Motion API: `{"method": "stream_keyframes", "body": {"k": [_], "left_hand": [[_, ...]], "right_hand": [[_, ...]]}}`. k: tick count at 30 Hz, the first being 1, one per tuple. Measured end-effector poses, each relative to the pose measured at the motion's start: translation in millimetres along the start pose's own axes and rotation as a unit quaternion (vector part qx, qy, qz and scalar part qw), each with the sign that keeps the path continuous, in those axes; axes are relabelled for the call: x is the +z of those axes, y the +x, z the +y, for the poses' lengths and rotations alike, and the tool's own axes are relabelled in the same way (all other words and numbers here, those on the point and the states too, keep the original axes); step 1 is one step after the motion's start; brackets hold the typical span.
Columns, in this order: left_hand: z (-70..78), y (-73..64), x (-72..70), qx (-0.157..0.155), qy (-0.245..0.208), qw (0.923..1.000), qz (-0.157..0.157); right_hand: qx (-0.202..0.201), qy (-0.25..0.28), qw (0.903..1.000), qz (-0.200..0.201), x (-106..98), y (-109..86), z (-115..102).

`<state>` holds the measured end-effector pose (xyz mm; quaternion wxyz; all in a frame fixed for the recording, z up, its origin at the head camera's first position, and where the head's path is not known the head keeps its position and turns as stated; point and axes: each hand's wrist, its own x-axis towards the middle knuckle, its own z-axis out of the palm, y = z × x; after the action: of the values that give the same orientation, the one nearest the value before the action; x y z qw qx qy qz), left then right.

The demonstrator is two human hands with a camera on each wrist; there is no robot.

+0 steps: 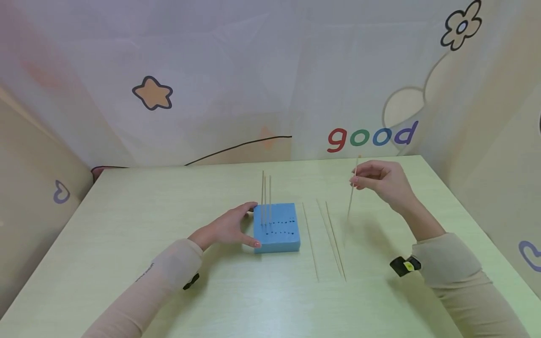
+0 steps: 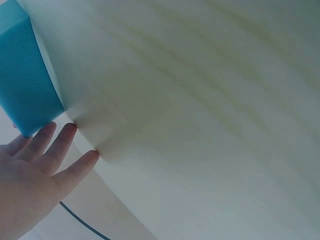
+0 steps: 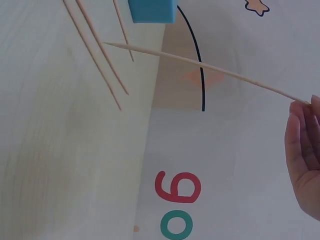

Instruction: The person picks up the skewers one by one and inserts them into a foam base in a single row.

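Observation:
A light blue foam block (image 1: 276, 244) with rows of small holes lies on the table. Three thin sticks (image 1: 270, 190) stand upright in its left part. My left hand (image 1: 230, 227) rests against the block's left side, thumb at the front corner and a finger at the back; in the left wrist view its fingers are spread and fairly straight. To the right of the block, my right hand (image 1: 382, 180) pinches a bamboo skewer (image 1: 350, 203) near its upper end, above the table. The right wrist view shows the skewer's pointed tip (image 3: 112, 44) at the end away from the fingers.
Three loose skewers (image 1: 310, 241) lie apart on the pale table (image 1: 190, 300) between the block and my right hand. A printed cloth (image 1: 236, 70) with a star and the word "good" hangs behind the table's back edge.

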<state>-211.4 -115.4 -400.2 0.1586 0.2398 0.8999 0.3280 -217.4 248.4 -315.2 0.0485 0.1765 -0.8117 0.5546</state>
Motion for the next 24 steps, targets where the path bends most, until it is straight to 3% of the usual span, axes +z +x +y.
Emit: {"method": "stream_keyframes", "body": {"k": [11, 24], "left_hand": [[0.8, -0.4, 0.2, -0.003, 0.001, 1.0, 0.002], [1.1, -1.7, -0.6, 0.001, 0.002, 1.0, 0.003]], "right_hand": [[-0.088, 0.05, 0.9945, 0.03, 15.6, -3.7, -29.1], [-0.139, 0.041, 0.9884, 0.043, 35.8, -4.3, -51.1]]}}
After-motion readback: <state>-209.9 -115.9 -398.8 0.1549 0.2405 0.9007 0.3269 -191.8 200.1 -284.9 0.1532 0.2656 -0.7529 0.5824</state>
